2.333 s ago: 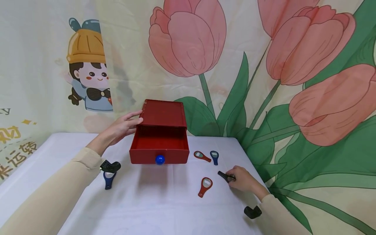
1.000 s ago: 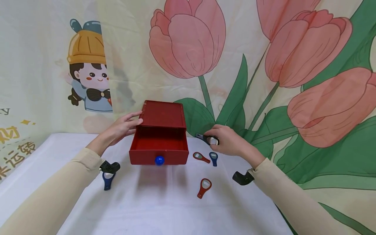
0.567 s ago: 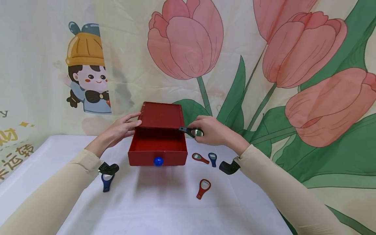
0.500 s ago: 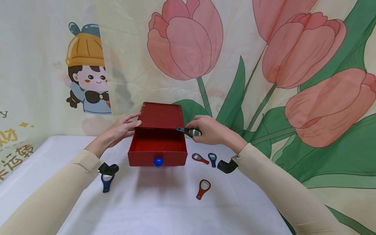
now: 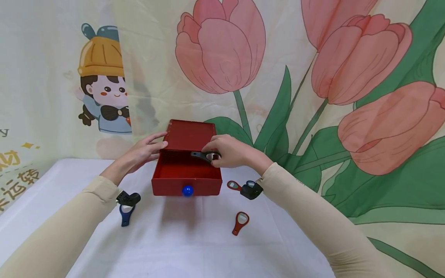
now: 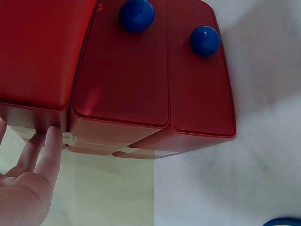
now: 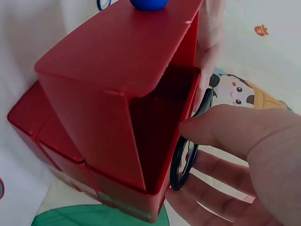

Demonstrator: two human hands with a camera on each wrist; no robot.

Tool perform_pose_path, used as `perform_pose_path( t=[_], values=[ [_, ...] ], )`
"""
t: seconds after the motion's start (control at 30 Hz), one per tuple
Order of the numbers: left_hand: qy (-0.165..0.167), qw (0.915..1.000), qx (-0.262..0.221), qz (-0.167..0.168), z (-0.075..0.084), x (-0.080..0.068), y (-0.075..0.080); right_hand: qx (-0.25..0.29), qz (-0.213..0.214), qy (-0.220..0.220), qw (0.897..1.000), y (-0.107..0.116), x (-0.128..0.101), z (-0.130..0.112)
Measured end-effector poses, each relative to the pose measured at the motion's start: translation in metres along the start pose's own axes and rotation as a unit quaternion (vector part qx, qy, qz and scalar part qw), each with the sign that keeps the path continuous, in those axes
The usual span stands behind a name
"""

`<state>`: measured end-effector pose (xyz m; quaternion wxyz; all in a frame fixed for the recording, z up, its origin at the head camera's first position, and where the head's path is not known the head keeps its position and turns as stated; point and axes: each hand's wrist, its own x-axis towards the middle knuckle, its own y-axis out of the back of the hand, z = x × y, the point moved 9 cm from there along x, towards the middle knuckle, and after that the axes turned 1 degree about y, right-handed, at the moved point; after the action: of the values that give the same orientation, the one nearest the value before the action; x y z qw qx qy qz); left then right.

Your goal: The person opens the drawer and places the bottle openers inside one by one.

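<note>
Item, the right hand [image 5: 227,152]: we note it has travelled from the right part of the table [image 5: 194,251] up and leftward, and now sits over the open drawer [image 5: 187,170] of the red box [image 5: 191,135], its thumb and fingers pinched on the round head of a black magnifier [image 5: 201,155]; the handle points left, above the drawer's inside and near its back right corner; we judge the piece is about to be laid in the drawer, and is not yet released; item, the left hand [image 5: 144,150]: unchanged, fingers straight and pressed flat against the box's left side, holding nothing, steadying it; item, loose pieces on the table: a red magnifier [image 5: 240,222] toward the front, right of the drawer; a second red magnifier [image 5: 234,185] just beside the drawer's right front corner; a blue magnifier [image 5: 126,214] left of the drawer, partly under the left wrist's camera mount [image 5: 128,198]; item, hidden or doubtful: another blue piece seen earlier beside the second red one is now covered by the right wrist's camera mount [image 5: 251,190]; the drawer floor lies in shadow, so we cannot tell whether anything rests in it; the right wrist view shows only the black ring [image 7: 186,160] edge-on against the drawer wall; the left wrist view shows two blue knobs [image 6: 205,40] on lower drawers and little of the hand.
</note>
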<state>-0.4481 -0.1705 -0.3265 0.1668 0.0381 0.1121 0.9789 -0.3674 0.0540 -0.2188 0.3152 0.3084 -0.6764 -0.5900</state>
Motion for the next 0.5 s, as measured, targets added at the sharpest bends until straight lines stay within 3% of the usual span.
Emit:
perform_pose_path(
  t=[0.5],
  values=[
    [-0.003,1.0000,0.006,-0.005,0.001,-0.001,-0.001,0.027,-0.019,0.010,0.999,-0.022,0.031,-0.012]
  ],
)
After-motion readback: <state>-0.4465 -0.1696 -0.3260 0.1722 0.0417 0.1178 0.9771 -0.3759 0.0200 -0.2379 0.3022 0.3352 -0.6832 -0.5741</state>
